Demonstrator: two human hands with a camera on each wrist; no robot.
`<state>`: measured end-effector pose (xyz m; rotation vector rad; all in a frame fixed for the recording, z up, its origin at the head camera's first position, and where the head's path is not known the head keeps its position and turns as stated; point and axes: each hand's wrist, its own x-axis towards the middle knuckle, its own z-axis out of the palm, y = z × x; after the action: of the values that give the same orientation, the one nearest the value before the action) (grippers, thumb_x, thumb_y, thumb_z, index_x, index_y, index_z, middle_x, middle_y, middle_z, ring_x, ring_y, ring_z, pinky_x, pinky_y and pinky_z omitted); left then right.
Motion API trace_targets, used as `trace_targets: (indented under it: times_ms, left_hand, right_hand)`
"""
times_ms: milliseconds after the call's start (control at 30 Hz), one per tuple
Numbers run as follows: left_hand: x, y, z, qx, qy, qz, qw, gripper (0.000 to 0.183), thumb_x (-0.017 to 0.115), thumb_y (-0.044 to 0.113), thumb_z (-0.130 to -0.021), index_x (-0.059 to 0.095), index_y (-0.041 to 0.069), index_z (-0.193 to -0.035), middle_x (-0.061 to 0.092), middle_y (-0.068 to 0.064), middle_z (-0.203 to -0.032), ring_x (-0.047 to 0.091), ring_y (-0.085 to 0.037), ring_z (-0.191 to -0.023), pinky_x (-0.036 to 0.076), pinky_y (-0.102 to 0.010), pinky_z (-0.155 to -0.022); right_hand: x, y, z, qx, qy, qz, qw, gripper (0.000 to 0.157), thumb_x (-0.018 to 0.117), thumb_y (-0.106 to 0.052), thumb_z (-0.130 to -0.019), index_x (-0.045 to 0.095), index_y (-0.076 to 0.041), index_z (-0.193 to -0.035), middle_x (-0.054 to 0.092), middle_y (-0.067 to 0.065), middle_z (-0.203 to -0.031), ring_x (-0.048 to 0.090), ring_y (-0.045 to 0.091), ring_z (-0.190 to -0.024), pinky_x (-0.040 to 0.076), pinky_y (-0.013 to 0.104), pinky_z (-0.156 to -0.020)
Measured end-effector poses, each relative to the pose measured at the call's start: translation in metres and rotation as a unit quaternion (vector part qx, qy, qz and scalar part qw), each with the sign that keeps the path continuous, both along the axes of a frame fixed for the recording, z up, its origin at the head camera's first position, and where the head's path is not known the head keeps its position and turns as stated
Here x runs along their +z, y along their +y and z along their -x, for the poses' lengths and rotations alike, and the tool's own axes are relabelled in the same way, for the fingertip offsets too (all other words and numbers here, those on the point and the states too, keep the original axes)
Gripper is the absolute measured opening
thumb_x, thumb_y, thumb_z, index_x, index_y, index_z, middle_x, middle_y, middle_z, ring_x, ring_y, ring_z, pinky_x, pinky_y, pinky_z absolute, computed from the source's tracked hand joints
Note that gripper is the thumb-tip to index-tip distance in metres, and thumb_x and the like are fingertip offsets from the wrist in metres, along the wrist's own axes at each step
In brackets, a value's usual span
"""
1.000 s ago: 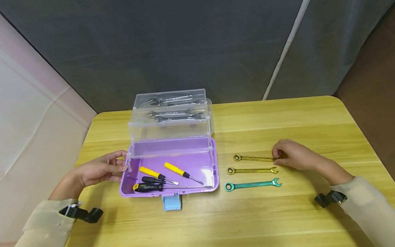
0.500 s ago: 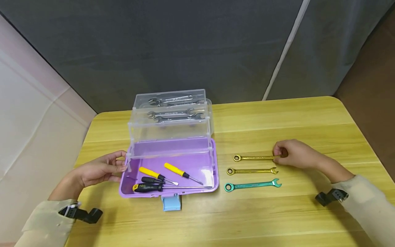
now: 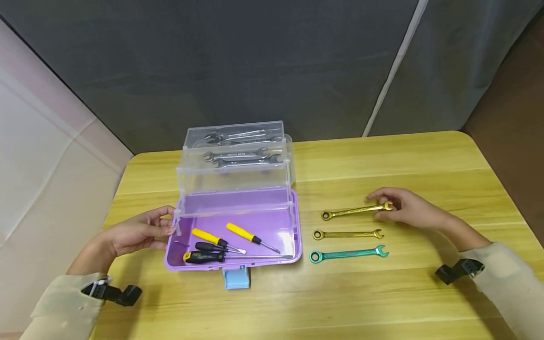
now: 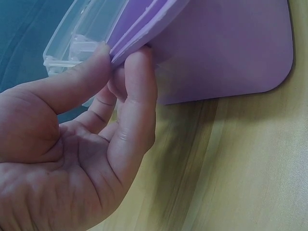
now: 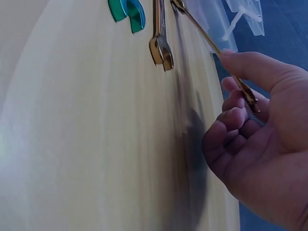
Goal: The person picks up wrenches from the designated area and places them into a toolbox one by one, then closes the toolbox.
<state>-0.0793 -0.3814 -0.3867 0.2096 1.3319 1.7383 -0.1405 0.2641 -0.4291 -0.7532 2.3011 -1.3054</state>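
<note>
While the left hand (image 3: pixel 142 231) pinches the purple toolbox (image 3: pixel 267 227), apparently steadying it, the right hand (image 3: pixel 412 208) pinches the farthest gold ratcheting wrench (image 3: pixel 356 211) by its forked end, raised off the bench (image 3: pixel 340 302).

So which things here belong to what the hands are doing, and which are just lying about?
Seemingly in the job:
farther gold wrench, held by the right hand
purple toolbox, rim pinched by the left hand

Untouched, apparently lying there:
other gold wrench
teal wrench
screwdrivers in the toolbox
silver wrenches
</note>
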Motion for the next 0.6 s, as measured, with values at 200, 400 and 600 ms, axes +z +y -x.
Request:
trace_targets:
  times_ms: [200, 400, 600]
  left_hand:
    - [0.001, 0.0, 0.001, 0.0, 0.007, 0.006, 1.0, 0.03, 0.039, -0.004, -0.108, 0.05, 0.016, -0.128, 0.066, -0.008, -0.123, 0.067, -0.024, -0.113, 0.057, -0.04, -0.097]
    - [0.001, 0.0, 0.002, 0.0, 0.008, 0.012, 0.9999, 0.031, 0.039, -0.003, -0.108, 0.05, 0.016, -0.128, 0.066, -0.007, -0.123, 0.067, -0.024, -0.114, 0.056, -0.04, -0.098]
    - [0.0, -0.001, 0.001, 0.002, 0.006, 0.012, 0.9999, 0.031, 0.04, -0.003, -0.108, 0.051, 0.017, -0.129, 0.066, -0.007, -0.124, 0.068, -0.024, -0.114, 0.056, -0.04, -0.098]
  right_hand:
    - [0.0, -0.003, -0.002, -0.008, -0.012, -0.001, 1.0, 0.042, 0.073, -0.008, -0.094, 0.062, -0.002, -0.135, 0.056, 0.01, -0.101, 0.044, 0.015, -0.079, 0.036, 0.028, -0.052]
    - [-0.001, -0.009, -0.001, -0.01, -0.007, -0.016, 1.0, 0.034, 0.07, -0.011, -0.097, 0.068, -0.008, -0.131, 0.068, 0.01, -0.124, 0.055, 0.006, -0.095, 0.047, 0.022, -0.065]
    - [-0.005, -0.012, -0.002, -0.012, -0.01, -0.022, 1.0, 0.025, 0.066, -0.011, -0.1, 0.072, -0.01, -0.124, 0.07, 0.008, -0.126, 0.058, 0.003, -0.114, 0.049, 0.019, -0.084]
